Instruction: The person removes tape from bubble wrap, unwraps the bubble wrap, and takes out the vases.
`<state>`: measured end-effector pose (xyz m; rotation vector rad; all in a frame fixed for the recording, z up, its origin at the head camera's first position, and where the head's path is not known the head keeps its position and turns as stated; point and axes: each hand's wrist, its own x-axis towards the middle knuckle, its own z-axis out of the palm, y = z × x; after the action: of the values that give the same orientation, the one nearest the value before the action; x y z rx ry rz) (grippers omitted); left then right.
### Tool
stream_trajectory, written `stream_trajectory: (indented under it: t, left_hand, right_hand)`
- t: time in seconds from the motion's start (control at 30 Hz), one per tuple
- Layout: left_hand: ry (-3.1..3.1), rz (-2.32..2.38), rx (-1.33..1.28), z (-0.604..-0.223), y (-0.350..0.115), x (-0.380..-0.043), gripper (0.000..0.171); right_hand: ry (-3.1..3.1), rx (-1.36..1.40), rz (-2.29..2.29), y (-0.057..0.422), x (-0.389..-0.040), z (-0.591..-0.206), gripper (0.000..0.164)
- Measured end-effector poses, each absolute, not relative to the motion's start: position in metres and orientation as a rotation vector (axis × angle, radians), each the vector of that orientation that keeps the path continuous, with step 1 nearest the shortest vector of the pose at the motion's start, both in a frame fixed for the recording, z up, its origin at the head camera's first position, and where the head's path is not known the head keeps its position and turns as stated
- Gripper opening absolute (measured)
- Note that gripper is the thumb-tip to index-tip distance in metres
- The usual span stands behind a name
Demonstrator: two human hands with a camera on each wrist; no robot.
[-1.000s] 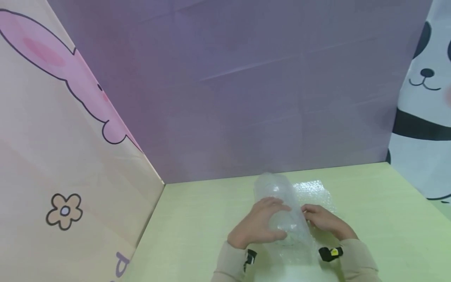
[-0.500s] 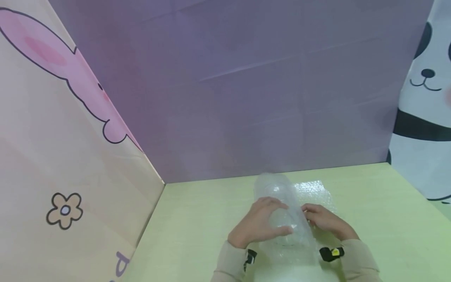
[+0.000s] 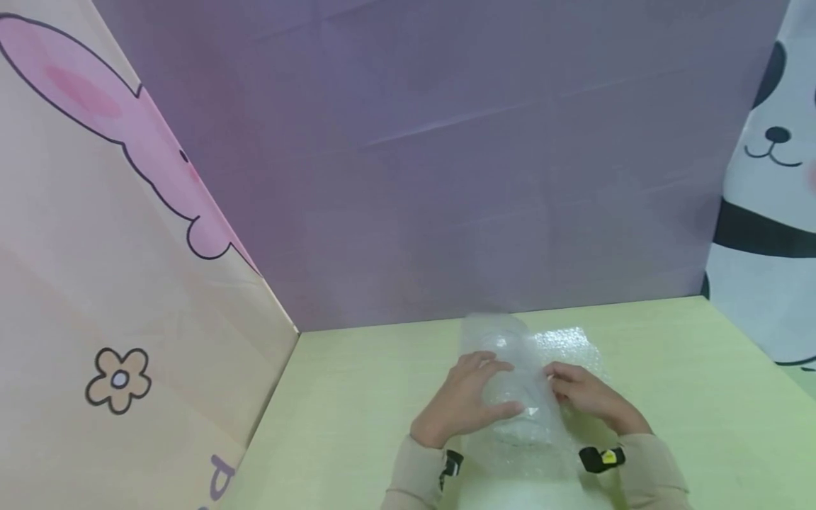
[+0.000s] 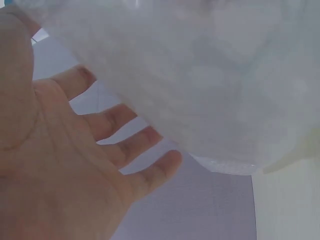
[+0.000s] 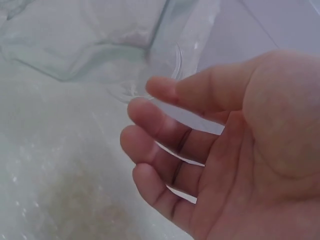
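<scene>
A sheet of bubble wrap [image 3: 513, 428] lies on the table, its near part folded up around a clear, glass-like object [image 5: 100, 60] with greenish edges. My left hand [image 3: 462, 400] rests along the left side of the wrapped bundle, fingers and thumb spread. In the left wrist view, the cloudy wrap [image 4: 200, 90] leans over the fingertips of this left hand [image 4: 90, 145]. On the bundle's right side, my right hand [image 3: 586, 393] pinches the edge of the wrap between thumb and forefinger. The right wrist view shows that hand's [image 5: 215, 135] other fingers bent below the pinch.
A flat end of the bubble wrap [image 3: 570, 347] extends over the table behind the right hand. The pale green table [image 3: 357, 397] meets a purple backdrop [image 3: 414, 177] at the back. Printed panels with a pink rabbit [image 3: 153, 149] and a panda [image 3: 771, 212] stand at the sides.
The left hand's fingers have shifted slightly left and spread a little more on the bundle. The wrap's top has settled slightly. The right hand keeps its place at the edge.
</scene>
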<state>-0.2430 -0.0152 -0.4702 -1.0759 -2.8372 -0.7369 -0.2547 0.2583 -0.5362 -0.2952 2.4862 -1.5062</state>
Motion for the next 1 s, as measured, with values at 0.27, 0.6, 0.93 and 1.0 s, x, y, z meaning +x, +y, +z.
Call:
stream_trajectory:
  t: [0.27,0.6,0.93,1.0]
  left_hand:
    - [-2.836,-0.718,-1.072,-0.472,-0.016,-0.243,0.07]
    - [-2.909,-0.717,-1.027,-0.473,-0.019,-0.243,0.074]
    - [-2.972,-0.735,-0.987,-0.477,-0.021,-0.242,0.085]
    - [-2.981,-0.733,-0.98,-0.476,-0.02,-0.242,0.088]
  right_hand:
    - [2.479,-0.412,-1.562,0.257,-0.254,-0.527,0.026]
    - [2.441,-0.536,-1.617,0.254,-0.254,-0.519,0.03]
    - [2.504,-0.596,-1.599,0.251,-0.253,-0.514,0.029]
    - [2.5,-0.592,-1.605,0.251,-0.253,-0.514,0.029]
